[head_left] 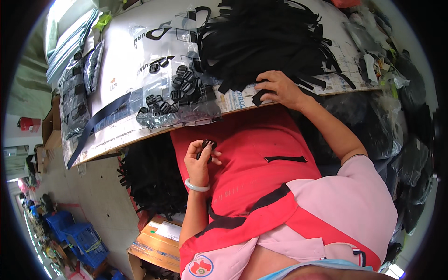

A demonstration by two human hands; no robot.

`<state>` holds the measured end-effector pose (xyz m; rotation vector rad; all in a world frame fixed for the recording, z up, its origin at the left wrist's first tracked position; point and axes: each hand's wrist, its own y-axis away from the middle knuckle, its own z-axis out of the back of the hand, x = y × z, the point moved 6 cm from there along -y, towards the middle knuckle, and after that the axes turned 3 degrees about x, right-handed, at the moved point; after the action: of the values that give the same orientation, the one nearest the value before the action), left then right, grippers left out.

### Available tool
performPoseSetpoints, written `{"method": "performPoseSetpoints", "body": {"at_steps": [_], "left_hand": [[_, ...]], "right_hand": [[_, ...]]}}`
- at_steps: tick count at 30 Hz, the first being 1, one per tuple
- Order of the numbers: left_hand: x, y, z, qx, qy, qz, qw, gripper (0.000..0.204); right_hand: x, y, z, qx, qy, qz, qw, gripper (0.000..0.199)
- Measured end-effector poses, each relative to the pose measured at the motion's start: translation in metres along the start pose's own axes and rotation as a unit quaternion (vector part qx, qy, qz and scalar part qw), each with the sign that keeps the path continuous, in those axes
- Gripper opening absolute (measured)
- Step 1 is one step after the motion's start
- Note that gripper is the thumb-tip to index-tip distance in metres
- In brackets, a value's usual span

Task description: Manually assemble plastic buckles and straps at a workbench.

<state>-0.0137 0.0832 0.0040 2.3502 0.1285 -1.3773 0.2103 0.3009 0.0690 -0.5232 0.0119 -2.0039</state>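
Clock centred on the view. Left hand [198, 161] is just off centre at 8 o'clock, over the red apron [242, 154], short of the tabletop [119, 51]. Its fingers are closed on a small dark piece, looks like a black buckle [208, 143]; exact part hard to tell, digits hide much of it. Held pinched near the tips, probably so it can be turned easily.

Right hand [282, 91] is at 2 o'clock at the tabletop's near edge, palm down, fingers bent and moderately spread over a black strap end [258, 97]. Can't tell whether they clamp it or only touch it. That end sits clear of the main heap, so likely easy to single out.

Strap pile [261, 42] is between 12 and 1 o'clock, ends fanned loose toward the near edge; probably laid that way for access. Loose buckles [186, 86] at 11 o'clock sit on clear plastic [158, 86], likely to keep small parts gathered and within the left hand's reach.

Navy strap [100, 116] lies at 9 o'clock, slanting to the edge. Packed clear bags [73, 100] sit beyond it, between 9 and 10, apparently parked out of the way.
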Motion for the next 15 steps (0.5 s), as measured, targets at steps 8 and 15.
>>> {"method": "performPoseSetpoints", "body": {"at_steps": [8, 15], "left_hand": [[0.015, -0.005, -0.008, 0.011, -0.036, 0.064, 0.997, 0.02], [0.016, -0.008, -0.014, -0.002, -0.044, 0.062, 0.997, 0.026]], "right_hand": [[-0.008, 0.018, -0.008, -0.044, 0.015, -0.003, 0.999, 0.023], [-0.014, -0.003, -0.014, 0.013, 0.031, -0.006, 0.999, 0.024]]}}
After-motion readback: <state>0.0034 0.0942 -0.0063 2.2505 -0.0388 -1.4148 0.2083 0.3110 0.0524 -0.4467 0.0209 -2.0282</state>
